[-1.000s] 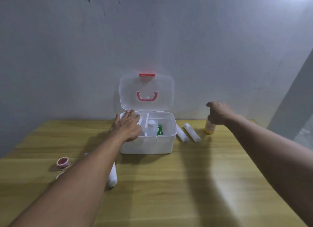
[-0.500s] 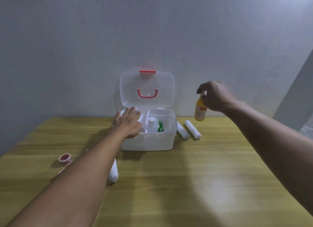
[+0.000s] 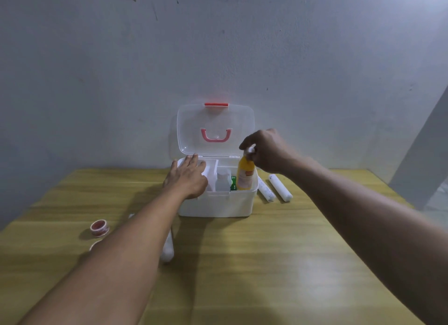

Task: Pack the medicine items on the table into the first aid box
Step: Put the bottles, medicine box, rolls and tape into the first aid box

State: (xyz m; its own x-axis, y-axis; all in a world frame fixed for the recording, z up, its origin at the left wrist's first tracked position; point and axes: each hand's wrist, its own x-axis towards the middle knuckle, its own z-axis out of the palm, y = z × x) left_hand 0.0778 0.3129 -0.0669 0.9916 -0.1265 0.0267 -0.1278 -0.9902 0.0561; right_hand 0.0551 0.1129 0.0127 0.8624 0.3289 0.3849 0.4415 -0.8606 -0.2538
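Note:
The white first aid box point(image 3: 215, 207) stands open at the back of the wooden table, its clear lid point(image 3: 215, 128) upright against the wall. My left hand point(image 3: 188, 178) lies flat on the box's left rim, fingers spread. My right hand point(image 3: 265, 151) grips the white cap of a yellow bottle point(image 3: 245, 175), whose lower part is inside the box's right compartment. A clear bottle point(image 3: 222, 180) and a green item point(image 3: 233, 183) stand in that compartment too. Two white bandage rolls point(image 3: 274, 187) lie just right of the box.
A red-and-white tape roll point(image 3: 99, 227) sits at the left of the table point(image 3: 266, 264), with a second roll point(image 3: 93, 246) half hidden by my left forearm. Another white roll point(image 3: 167, 248) lies under that forearm. The wall is directly behind the box.
My right hand picked up the yellow bottle from the table's right, carried it left through the air and lowered it into the box. My left hand stayed on the rim.

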